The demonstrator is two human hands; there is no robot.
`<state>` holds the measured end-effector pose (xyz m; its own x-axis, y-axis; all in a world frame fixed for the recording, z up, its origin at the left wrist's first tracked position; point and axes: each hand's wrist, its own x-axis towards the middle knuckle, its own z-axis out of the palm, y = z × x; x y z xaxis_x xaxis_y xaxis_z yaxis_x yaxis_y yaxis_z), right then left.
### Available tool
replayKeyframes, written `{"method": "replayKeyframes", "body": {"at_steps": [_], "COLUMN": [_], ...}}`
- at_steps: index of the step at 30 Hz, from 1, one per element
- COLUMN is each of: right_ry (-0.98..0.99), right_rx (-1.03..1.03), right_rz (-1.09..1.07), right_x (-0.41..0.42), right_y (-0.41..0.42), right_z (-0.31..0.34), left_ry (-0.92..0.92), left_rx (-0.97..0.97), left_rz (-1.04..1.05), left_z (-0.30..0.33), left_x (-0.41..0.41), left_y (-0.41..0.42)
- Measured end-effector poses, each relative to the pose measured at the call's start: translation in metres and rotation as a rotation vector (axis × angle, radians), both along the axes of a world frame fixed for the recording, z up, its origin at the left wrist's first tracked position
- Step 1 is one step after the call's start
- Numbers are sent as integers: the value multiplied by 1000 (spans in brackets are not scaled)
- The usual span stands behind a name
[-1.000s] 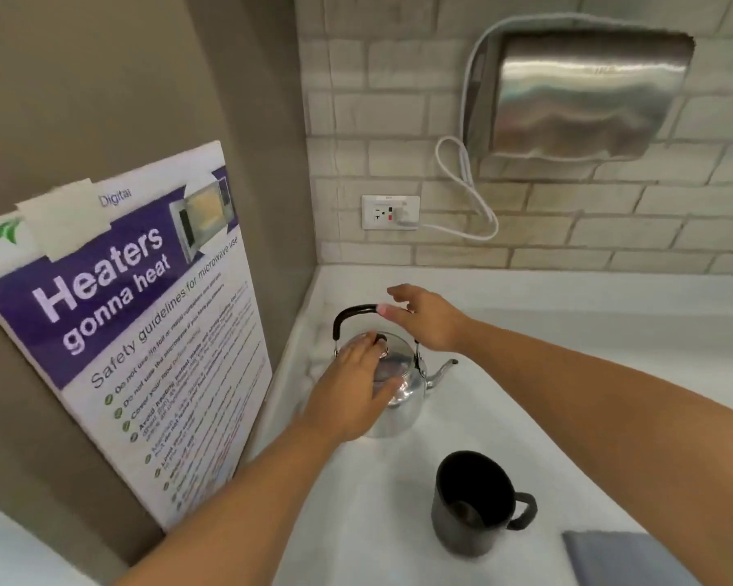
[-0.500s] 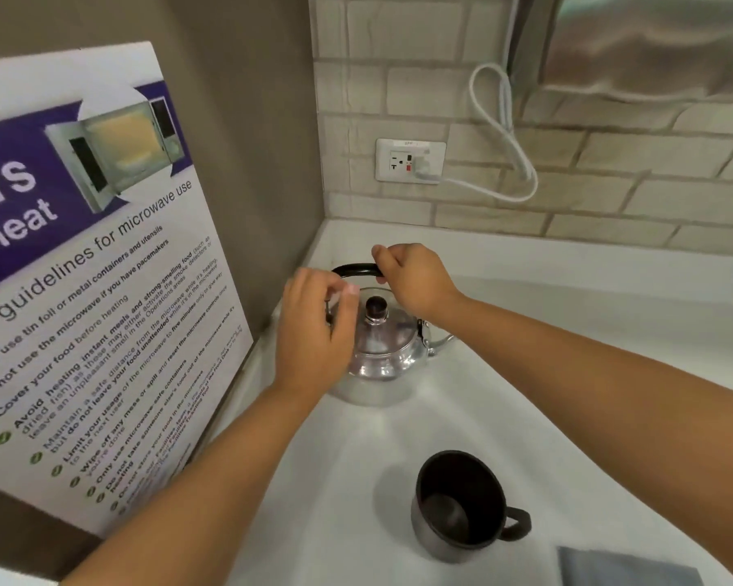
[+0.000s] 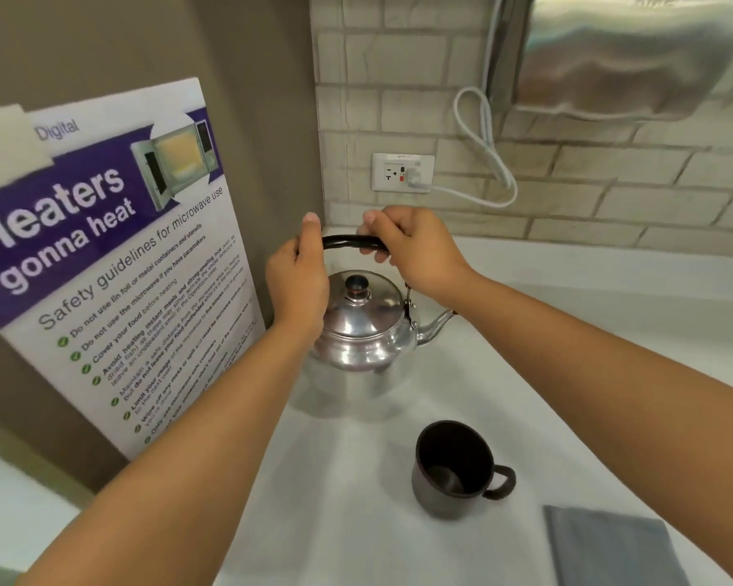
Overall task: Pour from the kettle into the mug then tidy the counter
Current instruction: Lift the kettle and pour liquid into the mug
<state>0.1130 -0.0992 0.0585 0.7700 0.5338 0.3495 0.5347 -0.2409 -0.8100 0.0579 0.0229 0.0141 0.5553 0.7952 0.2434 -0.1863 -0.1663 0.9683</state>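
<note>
Shiny round metal kettle [image 3: 362, 332] sits in the white counter's [image 3: 568, 340] far left corner (lid on, spout pointing right). Right hand [image 3: 415, 251] grips its black arched handle [image 3: 348, 242]; left hand [image 3: 299, 281] holds the handle's left end. Dark mug [image 3: 453, 469] stands toward the near edge, apart.

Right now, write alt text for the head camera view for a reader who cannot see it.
Two bare hands grip the black handle of a steel kettle on a white counter, the left hand at its left end, the right hand at its right. A dark mug stands nearer, with a grey cloth beside it.
</note>
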Motion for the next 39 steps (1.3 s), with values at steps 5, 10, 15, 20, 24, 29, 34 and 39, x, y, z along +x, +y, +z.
{"method": "replayKeyframes", "body": {"at_steps": [5,10,15,20,24,29,34,39], "right_ry": [-49,87,335,361,335,324,292,288], "right_rx": [88,121,56,142,185,173,133,150], "right_rz": [-116,-382,-550,-575,-572,-571,-562,-564], "right_x": [-31,-78,-119,-128,-122,-108,-101,-100], "right_y": [-49,-114,-137,-129,-131,-137,-140,-141], "right_z": [-18,-90,-165,-183,-180,-178,-180,-181], "left_ry": [54,75,41,74,76,71,87,104], "left_rx": [7,58,27,94,109,133,210,312], "left_rz": [-1,-15,-44,-54,-89,-144,-156,-144], "left_z": [1,-1,-1,0,2,3,9,15], "left_x": [-17,-38,-56,-71,-81,-85,-85,-81], "left_y": [2,1,-5,-8,-15,-21,-28,-37]}}
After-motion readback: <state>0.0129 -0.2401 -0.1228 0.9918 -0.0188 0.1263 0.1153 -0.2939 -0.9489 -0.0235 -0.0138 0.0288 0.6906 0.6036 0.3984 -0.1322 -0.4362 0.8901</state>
